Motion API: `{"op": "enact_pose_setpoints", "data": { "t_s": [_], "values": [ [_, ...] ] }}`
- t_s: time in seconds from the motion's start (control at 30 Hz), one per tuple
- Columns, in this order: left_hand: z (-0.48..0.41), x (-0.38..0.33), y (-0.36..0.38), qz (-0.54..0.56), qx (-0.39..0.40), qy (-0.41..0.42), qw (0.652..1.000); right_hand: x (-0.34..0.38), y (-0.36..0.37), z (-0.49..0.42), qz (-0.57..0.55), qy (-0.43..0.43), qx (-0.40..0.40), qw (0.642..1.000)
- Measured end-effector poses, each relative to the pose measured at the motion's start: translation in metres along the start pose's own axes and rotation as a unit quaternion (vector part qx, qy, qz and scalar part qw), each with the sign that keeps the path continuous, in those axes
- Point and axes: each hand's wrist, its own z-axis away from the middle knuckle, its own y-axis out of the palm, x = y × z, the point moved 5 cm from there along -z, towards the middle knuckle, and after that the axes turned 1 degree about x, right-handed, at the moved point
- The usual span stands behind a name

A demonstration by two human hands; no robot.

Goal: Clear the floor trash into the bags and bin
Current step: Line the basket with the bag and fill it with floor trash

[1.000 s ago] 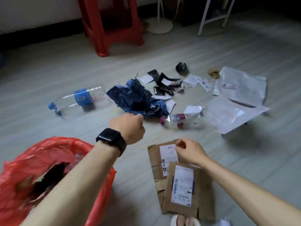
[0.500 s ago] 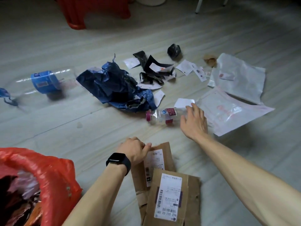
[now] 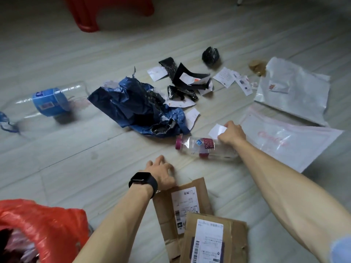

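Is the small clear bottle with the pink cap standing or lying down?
Lying down: the small bottle rests on its side on the floor, cap pointing left.

Clear glossy plastic bottle [image 3: 206, 149]; beside it crinkled, shiny blue plastic wrap [image 3: 136, 109], matt white paper slip [image 3: 217, 130], matt brown cardboard [image 3: 182, 204]. Pale, smooth wood-grain floor [image 3: 76, 160]; thin, shiny red plastic bag [image 3: 47, 224].

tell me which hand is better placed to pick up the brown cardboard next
Probably the left hand: it lies open on the floor at the top corner of the brown cardboard. The right hand is farther off, its grip pinching a white paper slip by the small bottle.
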Motion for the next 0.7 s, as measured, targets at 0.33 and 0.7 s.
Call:
{"op": "enact_pose_setpoints", "data": {
  "t_s": [0.33,0.7],
  "values": [
    [-0.010,0.001,-0.021,-0.036,-0.060,0.000,0.998,0.010,0.000,0.053,-0.351,-0.049,0.166,0.920],
    [-0.005,-0.073,-0.121,-0.103,-0.388,0.152,0.903,-0.004,-0.027,0.055,-0.223,-0.015,0.080,0.971]
  ]
}}
